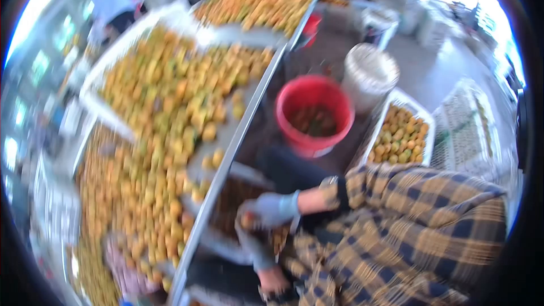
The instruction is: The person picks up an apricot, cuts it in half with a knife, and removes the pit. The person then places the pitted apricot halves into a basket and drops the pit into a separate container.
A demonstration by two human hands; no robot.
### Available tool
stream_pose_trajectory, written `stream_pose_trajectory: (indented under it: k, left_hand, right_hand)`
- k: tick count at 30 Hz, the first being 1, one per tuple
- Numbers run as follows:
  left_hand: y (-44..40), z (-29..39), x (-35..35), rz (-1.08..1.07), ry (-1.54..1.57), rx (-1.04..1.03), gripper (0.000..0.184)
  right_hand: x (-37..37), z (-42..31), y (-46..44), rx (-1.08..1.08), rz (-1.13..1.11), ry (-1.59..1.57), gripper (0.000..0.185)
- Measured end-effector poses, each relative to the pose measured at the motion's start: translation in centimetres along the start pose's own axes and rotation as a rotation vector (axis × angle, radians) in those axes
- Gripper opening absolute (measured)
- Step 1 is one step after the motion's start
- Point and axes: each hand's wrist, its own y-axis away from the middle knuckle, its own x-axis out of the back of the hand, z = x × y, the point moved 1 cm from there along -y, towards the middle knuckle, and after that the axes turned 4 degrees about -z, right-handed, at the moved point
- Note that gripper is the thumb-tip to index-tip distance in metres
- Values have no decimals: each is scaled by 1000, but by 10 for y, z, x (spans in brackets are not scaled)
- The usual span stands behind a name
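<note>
My right hand point(275, 208), in a pale grey-blue glove, is closed at a small round orange-brown fruit point(247, 219). My left hand point(255, 249), gloved too, comes up from below with its fingers against the same fruit. Blur hides the fingertips and any small tool between them. Beneath both hands is a white-edged container point(221, 243) with brown bits inside. Close by on the left runs the metal edge point(226, 161) of a sorting table, heaped with yellow-orange fruit point(170, 136).
A red bucket point(286, 127) with dark contents stands beyond my right arm, beside a white bucket point(371, 71). A white crate point(428, 119) holds more fruit, near another white crate point(467, 124). Another person point(113, 0) is across the table. A second fruit heap point(260, 0) lies farther along.
</note>
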Motion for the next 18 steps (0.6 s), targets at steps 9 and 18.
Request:
stream_pose_trajectory:
  k: [9,18]
  left_hand:
    - [21,2,-26,269,-429,-45,54]
    - [16,-21,23,316,-871,-155,61]
  right_hand:
    - [9,-25,2,-36,-205,181,33]
    - [-34,-24,-1,-246,11,14,27]
